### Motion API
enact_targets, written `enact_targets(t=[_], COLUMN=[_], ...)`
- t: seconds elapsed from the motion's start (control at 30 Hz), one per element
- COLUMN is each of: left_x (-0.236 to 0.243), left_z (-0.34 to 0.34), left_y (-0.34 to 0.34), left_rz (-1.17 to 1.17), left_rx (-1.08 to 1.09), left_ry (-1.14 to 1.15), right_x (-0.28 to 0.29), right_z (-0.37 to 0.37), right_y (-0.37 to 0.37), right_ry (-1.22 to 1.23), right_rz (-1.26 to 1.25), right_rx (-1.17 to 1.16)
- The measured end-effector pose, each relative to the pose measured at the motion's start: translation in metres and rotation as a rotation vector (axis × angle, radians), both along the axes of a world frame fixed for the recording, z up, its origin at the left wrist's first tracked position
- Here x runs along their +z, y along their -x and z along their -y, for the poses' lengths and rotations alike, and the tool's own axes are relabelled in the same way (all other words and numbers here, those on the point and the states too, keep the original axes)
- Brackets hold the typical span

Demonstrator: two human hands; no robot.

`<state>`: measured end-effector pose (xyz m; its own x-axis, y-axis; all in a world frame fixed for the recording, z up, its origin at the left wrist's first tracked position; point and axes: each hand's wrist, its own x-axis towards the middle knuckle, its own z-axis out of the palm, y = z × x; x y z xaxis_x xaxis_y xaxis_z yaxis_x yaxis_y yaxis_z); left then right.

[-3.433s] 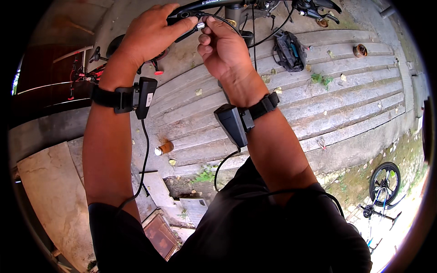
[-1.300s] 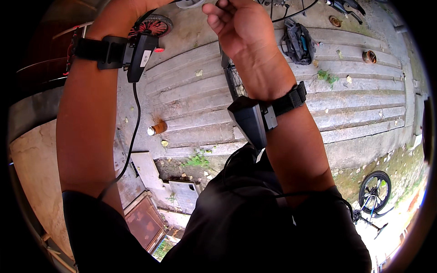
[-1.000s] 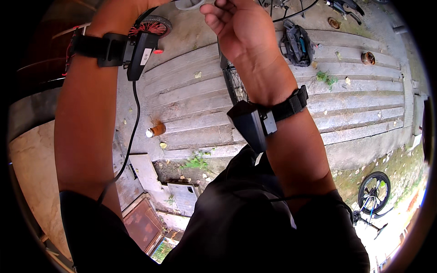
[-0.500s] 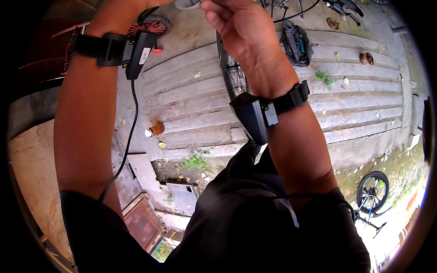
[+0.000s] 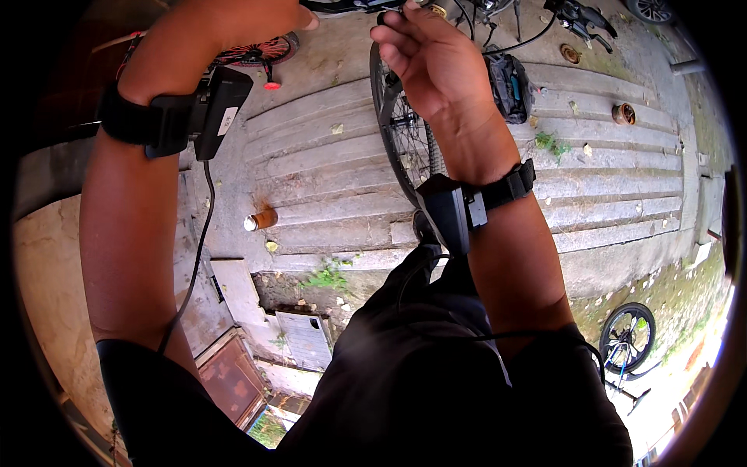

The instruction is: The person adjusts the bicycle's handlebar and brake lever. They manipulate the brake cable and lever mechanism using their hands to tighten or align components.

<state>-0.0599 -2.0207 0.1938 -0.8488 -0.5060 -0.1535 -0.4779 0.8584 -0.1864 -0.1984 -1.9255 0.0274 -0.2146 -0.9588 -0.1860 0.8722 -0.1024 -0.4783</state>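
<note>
My left hand (image 5: pixel 264 17) reaches to the top edge of the view, which cuts off most of its fingers; one fingertip shows beside a dark bar-like part (image 5: pixel 346 6). What it holds, if anything, is hidden. My right hand (image 5: pixel 440 66) is palm up to the right of that part, its fingers curled in and the thumb side at the top edge. A small black piece (image 5: pixel 382 18) shows at its fingertips, too little to name. Below and left of this hand stands a bicycle wheel (image 5: pixel 395 124) with a black tyre, partly covered by my wrist.
Bicycle handlebars (image 5: pixel 580 19) and a dark bag (image 5: pixel 510 89) are at the upper right. A red-spoked wheel (image 5: pixel 261 53) lies past my left wrist. Rusty cans (image 5: pixel 264 219) sit on the slatted concrete ground (image 5: pixel 334 167). Another bicycle (image 5: pixel 627 338) stands at the lower right.
Both wrists have shifted slightly lower, the left also leftward. A pale rounded thing by my left hand no longer shows; the dark bar does. More of the near wheel is visible.
</note>
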Motion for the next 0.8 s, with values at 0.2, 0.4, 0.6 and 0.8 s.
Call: enact_targets(t=[0.2, 0.4, 0.6, 0.8], left_x=[-0.001, -0.007, -0.001, -0.002], left_z=[0.001, 0.006, -0.002, 0.001], left_y=[0.0, -0.006, -0.001, -0.003], left_rz=[-0.064, -0.082, -0.147, -0.137], left_rx=[0.039, 0.064, 0.063, 0.085], left_ry=[-0.055, -0.02, -0.1, -0.082], right_x=[0.006, 0.008, -0.007, -0.005], right_z=[-0.016, -0.015, -0.003, -0.002], right_y=[-0.012, -0.019, -0.02, -0.023], right_ry=[-0.043, -0.022, 0.051, 0.037], right_rz=[0.013, 0.105, 0.141, 0.081], right_rx=[0.088, 0.076, 0.055, 0.046])
